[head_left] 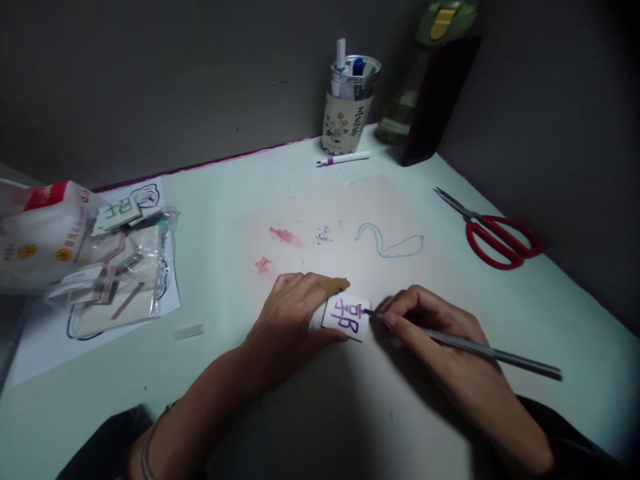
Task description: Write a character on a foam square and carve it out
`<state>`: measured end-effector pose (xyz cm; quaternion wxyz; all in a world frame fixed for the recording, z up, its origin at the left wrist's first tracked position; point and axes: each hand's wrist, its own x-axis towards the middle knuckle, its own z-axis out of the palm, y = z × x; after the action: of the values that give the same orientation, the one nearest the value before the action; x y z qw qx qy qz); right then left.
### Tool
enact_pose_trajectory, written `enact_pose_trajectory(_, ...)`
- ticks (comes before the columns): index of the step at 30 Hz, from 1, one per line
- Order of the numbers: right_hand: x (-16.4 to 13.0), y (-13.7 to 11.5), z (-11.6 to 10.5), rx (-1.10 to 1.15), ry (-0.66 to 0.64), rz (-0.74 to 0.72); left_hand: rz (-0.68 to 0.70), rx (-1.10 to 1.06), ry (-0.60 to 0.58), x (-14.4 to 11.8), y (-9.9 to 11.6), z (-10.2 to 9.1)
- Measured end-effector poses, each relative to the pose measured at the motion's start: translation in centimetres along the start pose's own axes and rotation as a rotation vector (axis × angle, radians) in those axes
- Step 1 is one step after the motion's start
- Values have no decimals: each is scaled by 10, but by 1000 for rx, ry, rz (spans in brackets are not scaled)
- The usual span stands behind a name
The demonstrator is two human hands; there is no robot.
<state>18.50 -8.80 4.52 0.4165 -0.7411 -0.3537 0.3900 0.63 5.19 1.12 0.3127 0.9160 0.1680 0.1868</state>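
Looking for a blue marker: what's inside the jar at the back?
The jar holds a white pen and a blue-capped marker sticking out; the label hides whatever sits lower.

A home craft desk is showing here: a pale table (240,220) is sitting against a grey wall, a pen jar (349,107) is standing at top centre, red scissors (493,233) are lying at right, and paper scraps in a bag (120,273) are lying at left.
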Motion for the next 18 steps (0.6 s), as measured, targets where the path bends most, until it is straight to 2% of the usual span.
enact_pose_trajectory(13, 0, 2, -1, -60, 20, -54, -14, -6, 25, 1, 3, 0)
enact_pose_trajectory(18, -1, 2, 0, -78, -12, -78, 4, -4, 38, -1, 1, 2)
